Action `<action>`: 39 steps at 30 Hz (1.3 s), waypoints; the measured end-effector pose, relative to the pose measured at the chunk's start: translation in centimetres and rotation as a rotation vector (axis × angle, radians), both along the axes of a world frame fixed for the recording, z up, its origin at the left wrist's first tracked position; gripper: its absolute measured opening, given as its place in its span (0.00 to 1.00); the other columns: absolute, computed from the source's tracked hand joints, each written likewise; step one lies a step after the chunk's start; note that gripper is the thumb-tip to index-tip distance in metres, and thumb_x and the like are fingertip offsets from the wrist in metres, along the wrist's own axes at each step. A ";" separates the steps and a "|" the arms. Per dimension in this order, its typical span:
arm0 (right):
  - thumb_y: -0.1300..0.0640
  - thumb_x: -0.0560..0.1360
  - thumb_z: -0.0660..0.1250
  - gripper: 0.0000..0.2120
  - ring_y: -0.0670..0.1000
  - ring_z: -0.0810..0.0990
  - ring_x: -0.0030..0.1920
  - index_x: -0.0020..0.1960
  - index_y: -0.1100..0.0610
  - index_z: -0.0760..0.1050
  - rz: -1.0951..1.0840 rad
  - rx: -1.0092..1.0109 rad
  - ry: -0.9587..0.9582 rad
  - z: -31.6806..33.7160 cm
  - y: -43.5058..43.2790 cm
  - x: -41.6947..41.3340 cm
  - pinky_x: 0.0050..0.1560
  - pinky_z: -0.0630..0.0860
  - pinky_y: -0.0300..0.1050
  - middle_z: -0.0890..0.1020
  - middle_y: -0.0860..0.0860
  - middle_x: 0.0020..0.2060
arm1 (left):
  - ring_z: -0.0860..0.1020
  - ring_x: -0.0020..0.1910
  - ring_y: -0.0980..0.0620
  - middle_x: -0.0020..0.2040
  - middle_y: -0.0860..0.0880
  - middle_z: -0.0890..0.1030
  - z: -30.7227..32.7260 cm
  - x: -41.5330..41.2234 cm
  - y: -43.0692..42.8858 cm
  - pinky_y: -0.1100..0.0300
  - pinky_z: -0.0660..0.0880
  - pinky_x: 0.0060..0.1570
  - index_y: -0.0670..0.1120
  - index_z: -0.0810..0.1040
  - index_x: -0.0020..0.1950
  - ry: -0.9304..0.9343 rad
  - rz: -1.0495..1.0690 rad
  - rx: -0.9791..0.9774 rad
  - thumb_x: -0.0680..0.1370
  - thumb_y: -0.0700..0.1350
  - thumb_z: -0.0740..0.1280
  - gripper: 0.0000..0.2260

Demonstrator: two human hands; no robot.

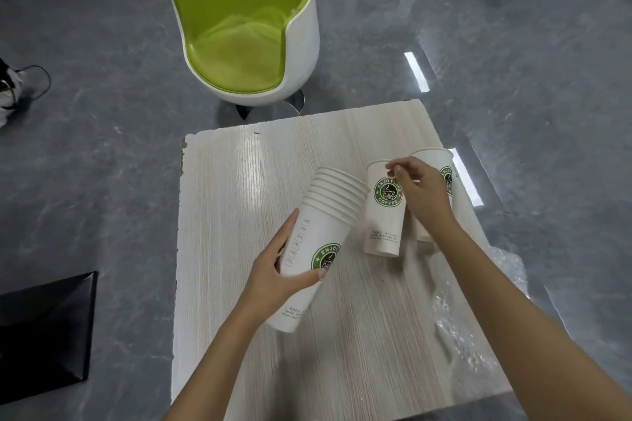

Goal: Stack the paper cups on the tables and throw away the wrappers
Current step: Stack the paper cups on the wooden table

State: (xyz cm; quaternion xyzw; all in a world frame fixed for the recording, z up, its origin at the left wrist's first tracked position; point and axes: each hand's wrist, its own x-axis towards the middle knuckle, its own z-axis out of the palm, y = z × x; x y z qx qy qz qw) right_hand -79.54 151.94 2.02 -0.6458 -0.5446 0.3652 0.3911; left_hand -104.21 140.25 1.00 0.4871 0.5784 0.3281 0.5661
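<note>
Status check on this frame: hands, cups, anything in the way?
Left hand grips tilted cup stack. Right hand pinches rim of single cup; second cup behind it. Wrapper at table right edge, nothing blocking.

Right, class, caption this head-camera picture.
Left hand holds the cup stack while right hand pinches a single cup at its rim.

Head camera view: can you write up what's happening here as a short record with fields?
Left hand: grips the cup stack, several nested cups, tilted over the table
Right hand: pinches the rim of a single cup
Second cup: upright, partly hidden behind the right hand
Wrapper: clear plastic, at the table's right edge
Beyond the table: green chair
</note>
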 end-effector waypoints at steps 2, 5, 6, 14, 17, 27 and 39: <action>0.63 0.78 0.60 0.09 0.44 0.79 0.44 0.48 0.55 0.79 0.013 -0.001 -0.036 -0.2 0.9 0.4 0.52 0.76 0.45 0.81 0.45 0.41 | 0.77 0.55 0.68 0.65 0.63 0.74 -0.2 0.2 0.4 0.71 0.76 0.44 0.64 0.60 0.74 -0.003 -0.009 -0.006 0.69 0.39 0.78 0.42; 0.62 0.78 0.61 0.09 0.47 0.79 0.46 0.49 0.55 0.79 0.024 0.005 -0.096 -0.5 2.3 0.8 0.50 0.74 0.37 0.82 0.49 0.44 | 0.77 0.55 0.67 0.65 0.63 0.74 -0.4 0.5 1.2 0.70 0.76 0.44 0.63 0.60 0.74 -0.002 -0.025 -0.013 0.69 0.39 0.78 0.43; 0.62 0.78 0.61 0.09 0.47 0.78 0.46 0.50 0.56 0.79 0.031 0.014 -0.129 -0.7 2.8 0.8 0.48 0.72 0.30 0.82 0.50 0.46 | 0.77 0.55 0.68 0.65 0.63 0.74 -0.5 0.5 1.4 0.71 0.76 0.44 0.64 0.60 0.74 0.001 -0.027 -0.013 0.69 0.39 0.78 0.42; 0.61 0.78 0.61 0.08 0.48 0.76 0.50 0.53 0.58 0.79 0.173 -0.037 -0.318 -1.3 6.0 0.5 0.52 0.66 0.37 0.80 0.54 0.52 | 0.76 0.54 0.71 0.63 0.66 0.72 -1.1 0.5 2.6 0.71 0.77 0.43 0.66 0.59 0.72 0.024 -0.016 -0.037 0.69 0.40 0.77 0.42; 0.60 0.78 0.61 0.08 0.48 0.75 0.50 0.53 0.56 0.79 0.209 -0.099 -0.366 -1.7 6.7 0.2 0.51 0.66 0.37 0.79 0.53 0.52 | 0.77 0.54 0.70 0.63 0.67 0.73 -1.3 0.5 2.9 0.71 0.77 0.43 0.65 0.59 0.73 0.027 -0.011 -0.044 0.69 0.40 0.77 0.42; 0.62 0.77 0.61 0.09 0.48 0.75 0.37 0.52 0.56 0.80 0.245 -0.158 -0.361 -2.7 7.0 -0.2 0.30 0.66 0.24 0.80 0.48 0.39 | 0.76 0.55 0.70 0.65 0.65 0.72 -1.8 0.3 3.4 0.72 0.76 0.44 0.67 0.59 0.72 0.017 -0.012 -0.055 0.69 0.41 0.77 0.42; 0.62 0.77 0.63 0.09 0.34 0.74 0.39 0.48 0.54 0.81 0.202 -0.077 -0.250 -1.4 6.3 -0.5 0.40 0.65 0.20 0.80 0.41 0.41 | 0.76 0.59 0.66 0.66 0.67 0.72 -1.8 -0.7 2.8 0.70 0.77 0.47 0.67 0.60 0.72 0.005 0.002 -0.037 0.65 0.47 0.78 0.42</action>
